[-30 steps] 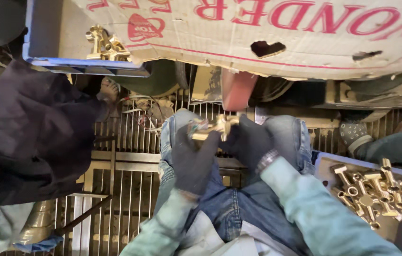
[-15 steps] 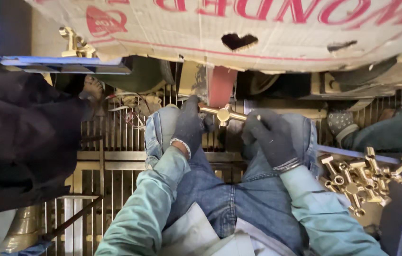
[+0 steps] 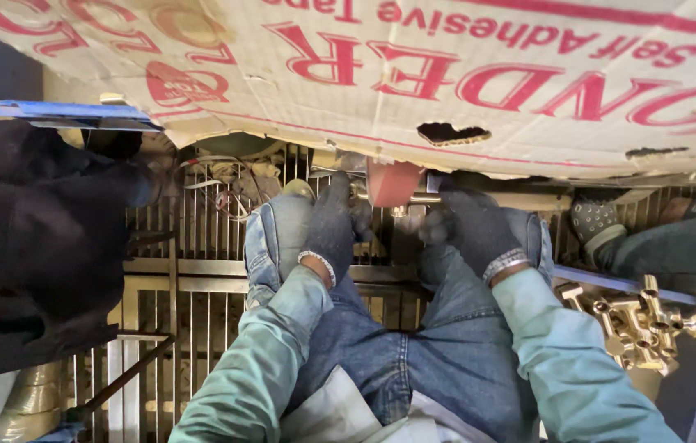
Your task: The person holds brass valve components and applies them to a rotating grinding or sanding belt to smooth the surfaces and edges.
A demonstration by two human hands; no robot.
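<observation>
Both gloved hands close on a brass fitting held past the knees, against a reddish wheel.
Left hand [image 3: 330,226] and right hand [image 3: 473,228] grip opposite ends of the brass fitting [image 3: 401,199], steadying it at the reddish wheel [image 3: 393,180] under the cardboard's [image 3: 446,74] edge; more brass fittings [image 3: 647,316] fill a tray [image 3: 611,283] by the right knee.

Cramped working space beneath a low cardboard overhang, hemmed in on both sides.

The printed brown cardboard sheet [image 3: 446,82] roofs the whole area, and both dark-gloved hands, left hand [image 3: 331,226] and right hand [image 3: 475,230], sit tight under its torn lower edge beside a red cylindrical part [image 3: 393,182]. To the left, a bulky dark cloth bundle [image 3: 28,246] blocks access; an open strip of metal floor grating [image 3: 192,312] lies between it and the blue-jeaned legs [image 3: 397,361]. To the right, a tray rim carrying a heap of brass valve fittings [image 3: 647,320] and another person's gloved hand [image 3: 598,221] close the passage.
</observation>
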